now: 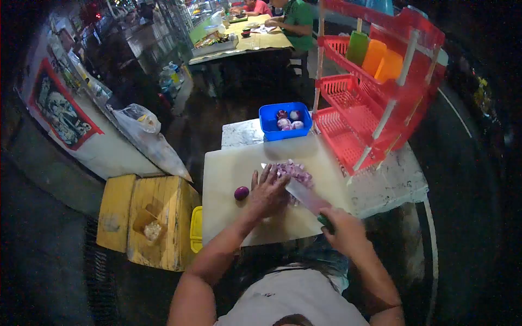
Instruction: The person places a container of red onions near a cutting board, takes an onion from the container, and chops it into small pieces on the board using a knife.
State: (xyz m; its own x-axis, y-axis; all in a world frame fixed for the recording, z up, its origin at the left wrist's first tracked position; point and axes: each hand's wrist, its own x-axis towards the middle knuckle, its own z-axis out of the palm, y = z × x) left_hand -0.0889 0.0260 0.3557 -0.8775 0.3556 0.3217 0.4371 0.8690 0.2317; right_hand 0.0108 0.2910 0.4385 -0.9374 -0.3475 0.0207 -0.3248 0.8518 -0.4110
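My right hand [346, 231] is wrapped round the green handle of a kitchen knife [305, 196]. The blade slants up and left across a white cutting board [223, 217]. My left hand [267, 194] lies with fingers stretched out over the front part of the blade; a small pale point beside its fingertips looks like the knife tip. Chopped purple onion [296, 171] is heaped against and beyond the blade. A whole small red onion [241, 193] sits on the board left of my left hand. What lies under my left palm is hidden.
Behind the board stands a blue tub [272, 133] with several peeled onions. A red tiered rack [359, 108] rises at right, holding green and orange containers. Yellow boxes [163, 190], with a small container on top, and a yellow lid [196, 228] are left. People sit at a far table [261, 41].
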